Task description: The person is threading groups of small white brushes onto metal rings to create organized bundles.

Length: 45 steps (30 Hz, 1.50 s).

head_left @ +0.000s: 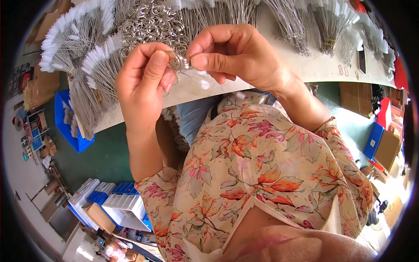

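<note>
Above the near edge of the table, my two hands meet in front of my chest. Thumb and fingers of my left hand (146, 81) are pinched on a small bunch of shiny metal split rings (185, 64). From the other side, my right hand (240, 56) grips the same bunch between thumb and forefinger. How many rings are there, I cannot tell. A thin wire with a white tip (204, 84) shows just below the rings; whether it hangs from them is unclear. Behind my hands lies a large heap of loose split rings (152, 24).
Bundles of thin wire brushes with white bristles (102, 61) cover the table's left; more wire bundles (290, 28) lie right. A dark flat object (362, 61) rests on the white tabletop (318, 70). Blue bin (65, 118) stands left, cardboard box (355, 98) right, stacked crates (124, 207) lower left.
</note>
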Tool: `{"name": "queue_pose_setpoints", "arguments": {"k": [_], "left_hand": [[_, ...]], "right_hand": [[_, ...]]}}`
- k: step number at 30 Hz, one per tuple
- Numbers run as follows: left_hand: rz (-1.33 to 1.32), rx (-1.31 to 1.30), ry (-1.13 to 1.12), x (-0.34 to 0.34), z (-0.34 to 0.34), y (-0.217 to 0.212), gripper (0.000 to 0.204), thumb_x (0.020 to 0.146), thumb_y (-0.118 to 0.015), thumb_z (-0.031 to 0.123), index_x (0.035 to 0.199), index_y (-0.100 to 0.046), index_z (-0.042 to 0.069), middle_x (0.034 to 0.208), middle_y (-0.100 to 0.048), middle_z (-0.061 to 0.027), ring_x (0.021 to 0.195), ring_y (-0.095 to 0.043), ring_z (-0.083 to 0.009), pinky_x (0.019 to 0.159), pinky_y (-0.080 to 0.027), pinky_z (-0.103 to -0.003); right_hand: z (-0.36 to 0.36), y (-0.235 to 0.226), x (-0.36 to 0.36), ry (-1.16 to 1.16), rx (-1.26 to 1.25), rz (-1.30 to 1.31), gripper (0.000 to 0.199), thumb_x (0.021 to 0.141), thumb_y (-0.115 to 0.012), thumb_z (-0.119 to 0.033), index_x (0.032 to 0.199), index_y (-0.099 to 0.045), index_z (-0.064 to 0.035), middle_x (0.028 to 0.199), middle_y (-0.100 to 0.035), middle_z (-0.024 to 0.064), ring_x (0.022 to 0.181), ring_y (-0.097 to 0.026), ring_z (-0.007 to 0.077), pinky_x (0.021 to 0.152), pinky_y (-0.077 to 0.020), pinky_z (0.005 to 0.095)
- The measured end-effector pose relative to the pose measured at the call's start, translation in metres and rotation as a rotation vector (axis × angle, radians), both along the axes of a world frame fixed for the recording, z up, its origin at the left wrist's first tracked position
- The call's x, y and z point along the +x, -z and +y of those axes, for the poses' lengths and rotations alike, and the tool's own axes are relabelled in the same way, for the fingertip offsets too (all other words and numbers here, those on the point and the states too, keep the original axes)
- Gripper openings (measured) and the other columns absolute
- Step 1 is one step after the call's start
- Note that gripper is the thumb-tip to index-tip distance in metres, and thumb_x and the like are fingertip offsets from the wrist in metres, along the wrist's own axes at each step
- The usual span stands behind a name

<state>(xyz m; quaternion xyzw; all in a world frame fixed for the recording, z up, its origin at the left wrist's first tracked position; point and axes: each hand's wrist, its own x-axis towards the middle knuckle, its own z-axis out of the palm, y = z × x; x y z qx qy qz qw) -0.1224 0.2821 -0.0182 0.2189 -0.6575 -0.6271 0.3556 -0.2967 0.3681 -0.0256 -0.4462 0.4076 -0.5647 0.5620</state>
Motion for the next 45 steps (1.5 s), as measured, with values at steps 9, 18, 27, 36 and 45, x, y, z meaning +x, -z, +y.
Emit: {"name": "queue_pose_setpoints", "arguments": {"k": [9, 18, 27, 36, 45], "left_hand": [[-0.181, -0.066, 0.061, 0.013, -0.002, -0.012, 0.016, 0.089, -0.055, 0.010, 0.103, -0.057, 0.002, 0.074, -0.057, -0.0025, 0.052, -0.043, -0.0041, 0.046, -0.034, -0.018], [-0.142, -0.524, -0.141, 0.018, 0.008, -0.001, 0.014, 0.090, -0.053, 0.010, 0.094, -0.061, -0.001, 0.089, -0.065, -0.0099, 0.077, -0.060, -0.0139, 0.068, -0.047, -0.024], [0.369, 0.043, -0.302, 0.027, 0.018, 0.007, 0.014, 0.089, -0.054, 0.008, 0.090, -0.060, -0.005, 0.092, -0.065, -0.0135, 0.083, -0.062, -0.0170, 0.077, -0.047, -0.028], [-0.310, 0.017, -0.513, 0.141, 0.035, -0.002, 0.015, 0.087, -0.058, 0.013, 0.085, -0.062, -0.001, 0.084, -0.066, -0.0071, 0.067, -0.062, -0.0115, 0.058, -0.048, -0.025], [-1.149, -0.589, -0.255, 0.154, 0.042, 0.252, 0.013, 0.079, -0.058, 0.016, 0.077, -0.061, 0.004, 0.070, -0.062, -0.0153, 0.065, -0.061, -0.0309, 0.069, -0.046, -0.042]], "right_hand": [[-0.004, -0.001, 0.003, -0.067, 0.023, -0.063, 0.013, 0.084, -0.064, -0.012, 0.090, -0.064, -0.0003, 0.071, -0.060, 0.0006, 0.055, -0.050, 0.0047, 0.051, -0.0417, 0.0195], [-0.005, 0.011, 0.020, -0.058, -0.049, -0.094, 0.013, 0.085, -0.063, -0.013, 0.091, -0.063, -0.0009, 0.075, -0.060, 0.0010, 0.059, -0.052, 0.0055, 0.052, -0.0425, 0.0194], [-0.027, 0.036, 0.064, 0.088, -0.341, 0.066, 0.012, 0.079, -0.068, -0.006, 0.088, -0.062, 0.0002, 0.082, -0.062, 0.0043, 0.072, -0.060, 0.0099, 0.066, -0.0496, 0.0227], [-0.012, 0.106, 0.058, -0.010, -0.033, 0.443, 0.013, 0.083, -0.064, -0.011, 0.089, -0.064, 0.0001, 0.080, -0.064, 0.0028, 0.075, -0.059, 0.0090, 0.071, -0.0471, 0.0222], [0.003, 0.124, 0.045, -0.130, 0.297, 0.486, 0.015, 0.085, -0.062, -0.014, 0.088, -0.063, 0.0004, 0.073, -0.059, -0.0010, 0.066, -0.051, 0.0042, 0.061, -0.0429, 0.0204]]}}
